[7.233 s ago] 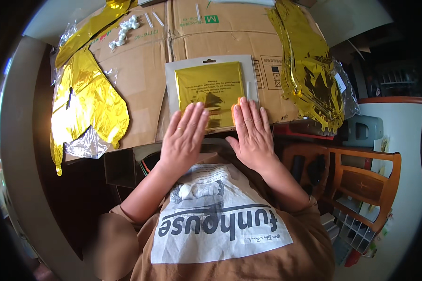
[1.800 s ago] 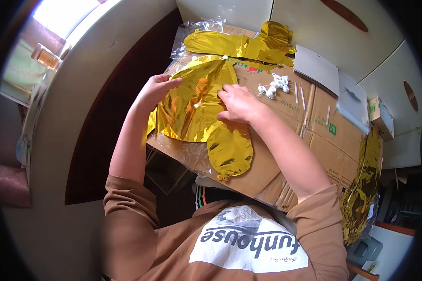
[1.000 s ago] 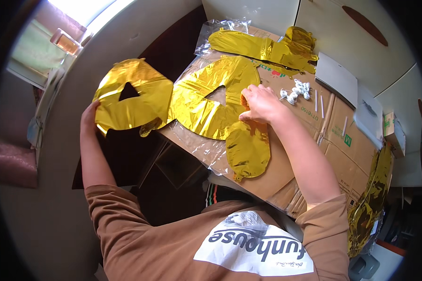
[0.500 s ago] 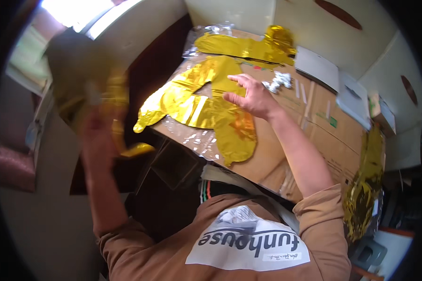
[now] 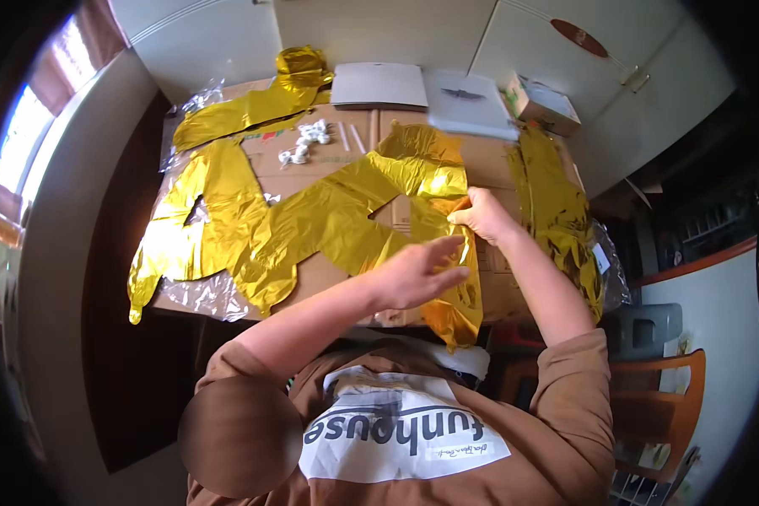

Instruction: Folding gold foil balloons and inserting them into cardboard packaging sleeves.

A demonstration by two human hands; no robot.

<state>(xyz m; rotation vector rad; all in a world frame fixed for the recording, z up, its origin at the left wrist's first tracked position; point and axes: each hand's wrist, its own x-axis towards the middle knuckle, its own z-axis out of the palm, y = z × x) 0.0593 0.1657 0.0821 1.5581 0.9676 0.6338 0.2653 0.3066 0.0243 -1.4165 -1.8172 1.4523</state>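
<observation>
A flat gold foil balloon (image 5: 320, 215) with angular arms spreads across the middle of the cardboard-covered table. My right hand (image 5: 487, 217) pinches its right edge between thumb and fingers. My left hand (image 5: 417, 274) hovers over, or rests lightly on, its near part with fingers stretched out; contact cannot be made out. To the left lies another flat gold foil balloon (image 5: 215, 215), partly on clear plastic film, its edge meeting the first one. A third gold foil balloon (image 5: 244, 114), with a crumpled end, lies at the far left.
White bundled pieces (image 5: 308, 139) and thin white sticks (image 5: 350, 137) lie beyond the balloons. At the back are a white box (image 5: 379, 87), a pale flat case (image 5: 472, 103) and a small carton (image 5: 544, 103). Folded gold foil (image 5: 557, 219) drapes the right edge. A wooden chair (image 5: 687, 396) stands at right.
The view has swung right. The foil piece that my left hand held up at the left now lies spread on the table. My right hand has closed on its edge; my left has let go.
</observation>
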